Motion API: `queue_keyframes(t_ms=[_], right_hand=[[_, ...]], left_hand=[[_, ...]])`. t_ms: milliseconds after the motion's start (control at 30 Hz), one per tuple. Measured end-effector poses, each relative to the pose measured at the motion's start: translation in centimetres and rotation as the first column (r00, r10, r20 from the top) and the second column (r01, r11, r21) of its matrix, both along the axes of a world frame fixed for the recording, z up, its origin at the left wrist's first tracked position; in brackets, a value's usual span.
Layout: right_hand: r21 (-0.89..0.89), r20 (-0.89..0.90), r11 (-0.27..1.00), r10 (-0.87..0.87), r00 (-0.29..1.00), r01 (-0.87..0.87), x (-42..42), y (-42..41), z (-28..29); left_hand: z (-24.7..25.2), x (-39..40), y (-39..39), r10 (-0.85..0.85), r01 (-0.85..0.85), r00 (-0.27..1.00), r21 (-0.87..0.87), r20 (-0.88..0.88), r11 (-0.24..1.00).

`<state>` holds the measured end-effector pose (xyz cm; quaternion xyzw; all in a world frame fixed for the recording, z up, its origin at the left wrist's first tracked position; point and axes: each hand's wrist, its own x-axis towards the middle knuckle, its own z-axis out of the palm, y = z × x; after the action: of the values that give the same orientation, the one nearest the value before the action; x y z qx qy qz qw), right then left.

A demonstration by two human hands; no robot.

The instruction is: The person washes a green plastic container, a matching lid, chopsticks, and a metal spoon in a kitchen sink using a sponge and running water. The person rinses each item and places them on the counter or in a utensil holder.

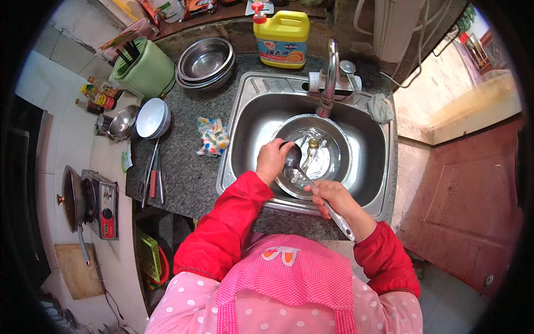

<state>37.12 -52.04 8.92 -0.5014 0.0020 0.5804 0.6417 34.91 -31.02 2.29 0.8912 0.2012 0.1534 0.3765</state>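
Note:
A ladle with a dark bowl and a long grey handle is held over a metal basin in the stainless steel sink. My left hand grips the rim of the ladle's bowl, thumb on its inside. My right hand is closed around the handle, whose pale end sticks out below the palm. Water and several shiny metal utensils lie in the basin; their exact kinds are hard to tell. The curved faucet stands behind, its spout above the basin's far rim.
Left of the sink lie a spotted cloth, stacked metal bowls, white bowls and knives. A yellow detergent jug stands behind the sink. A grey rag hangs on its right corner. A wok is at far left.

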Motion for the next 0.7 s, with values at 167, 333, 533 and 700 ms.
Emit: queue_keyframes(t_ms=[167, 333, 533, 700], right_hand=[[0.074, -0.106, 0.987, -0.137, 0.985, 0.146, -0.5, 0.6, -0.1], [0.053, -0.068, 0.987, -0.149, 0.986, 0.153, -0.3, 0.6, -1.2], [0.036, 0.113, 0.984, 0.168, 0.979, -0.173, -0.5, 1.3, -0.5], [-0.022, 0.969, 0.947, 0.099, -0.226, 0.32, 10.1, 3.6, 0.1]], left_hand=[[-1.1, 0.4, -4.4, 0.135, -0.217, 0.97, -0.969, -0.201, 0.118], [-0.6, 0.4, -4.6, 0.096, -0.151, 0.982, -0.979, -0.164, -0.133], [0.1, 0.7, -3.0, 0.145, -0.066, 0.985, -0.983, -0.091, -0.172], [1.8, 1.0, -0.9, 0.005, -0.117, 0.993, -0.962, -0.122, -0.245]])
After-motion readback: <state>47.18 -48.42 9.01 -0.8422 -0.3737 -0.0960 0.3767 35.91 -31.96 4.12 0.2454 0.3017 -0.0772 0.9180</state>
